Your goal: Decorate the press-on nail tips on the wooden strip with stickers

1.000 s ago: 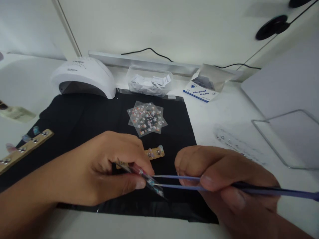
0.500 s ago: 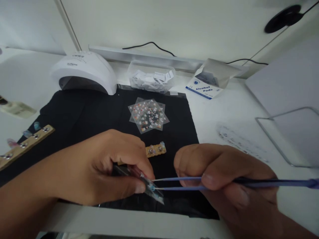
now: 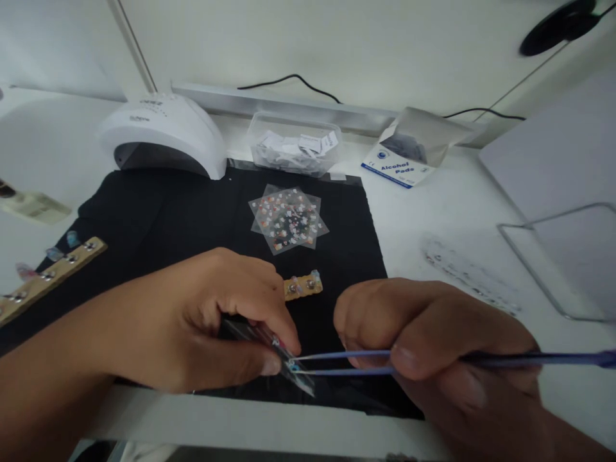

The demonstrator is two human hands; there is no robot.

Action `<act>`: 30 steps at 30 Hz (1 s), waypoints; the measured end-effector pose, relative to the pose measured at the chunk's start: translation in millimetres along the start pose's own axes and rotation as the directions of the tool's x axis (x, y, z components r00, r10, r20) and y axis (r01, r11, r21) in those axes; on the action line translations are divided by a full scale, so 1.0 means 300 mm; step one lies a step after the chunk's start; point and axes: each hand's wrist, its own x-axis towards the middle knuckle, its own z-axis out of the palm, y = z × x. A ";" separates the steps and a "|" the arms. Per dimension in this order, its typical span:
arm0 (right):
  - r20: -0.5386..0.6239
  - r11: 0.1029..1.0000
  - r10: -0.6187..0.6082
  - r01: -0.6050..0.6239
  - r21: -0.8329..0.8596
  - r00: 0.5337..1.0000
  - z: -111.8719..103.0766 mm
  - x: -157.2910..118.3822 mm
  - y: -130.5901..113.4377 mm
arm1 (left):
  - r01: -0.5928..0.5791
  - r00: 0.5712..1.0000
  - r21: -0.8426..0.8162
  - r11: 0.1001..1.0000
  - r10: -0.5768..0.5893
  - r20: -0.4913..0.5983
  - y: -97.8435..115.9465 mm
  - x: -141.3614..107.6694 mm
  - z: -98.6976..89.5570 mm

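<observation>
My left hand pinches a small clear sticker sheet with blue and pink bits on it, its outer corner pointing down to the right. Closed around a pair of purple tweezers is my right hand. The two tweezer tips lie a little apart at the sheet, beside a tiny blue piece; I cannot tell whether they grip it. Just behind my left fingers, a short wooden strip with metal studs and small nail tips shows its right end; the remainder is hidden.
Overlapping clear sticker sheets lie on the black mat. Behind stand a white nail lamp, a plastic tub of packets and an alcohol pads box. A longer nail-tip strip and a bottle are at left.
The tweezer tips have shifted slightly up the sheet toward my left fingers and tilted a bit. Both hands keep their holds. The whole view has moved slightly.
</observation>
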 end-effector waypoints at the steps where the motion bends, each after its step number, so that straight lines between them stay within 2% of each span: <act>1: 0.001 1.000 0.000 0.000 -0.001 1.000 0.001 0.001 0.001 | 0.002 1.000 -0.004 1.000 -0.002 0.003 0.000 0.000 0.000; 11: 0.026 0.999 0.003 -0.004 0.043 1.000 0.007 0.007 0.002 | 0.023 0.999 -0.004 1.000 -0.022 0.042 -0.006 -0.013 0.008; 16: 0.026 0.991 0.021 -0.024 0.134 0.999 0.018 0.008 0.023 | 0.074 0.995 -0.023 0.997 -0.072 0.069 0.002 -0.015 0.008; 19: 0.024 0.982 -0.017 0.012 0.189 1.000 0.030 0.012 0.033 | 0.094 0.992 -0.019 0.995 -0.092 0.083 0.009 -0.012 0.008; 25: 0.026 0.982 -0.025 0.020 0.187 0.999 0.030 0.011 0.033 | 0.087 0.990 0.035 0.996 -0.090 0.111 0.010 -0.010 0.007; 30: 0.056 0.982 0.001 -0.012 0.189 0.998 0.025 0.017 0.026 | 0.129 0.982 0.069 0.989 -0.137 0.130 0.014 -0.009 0.009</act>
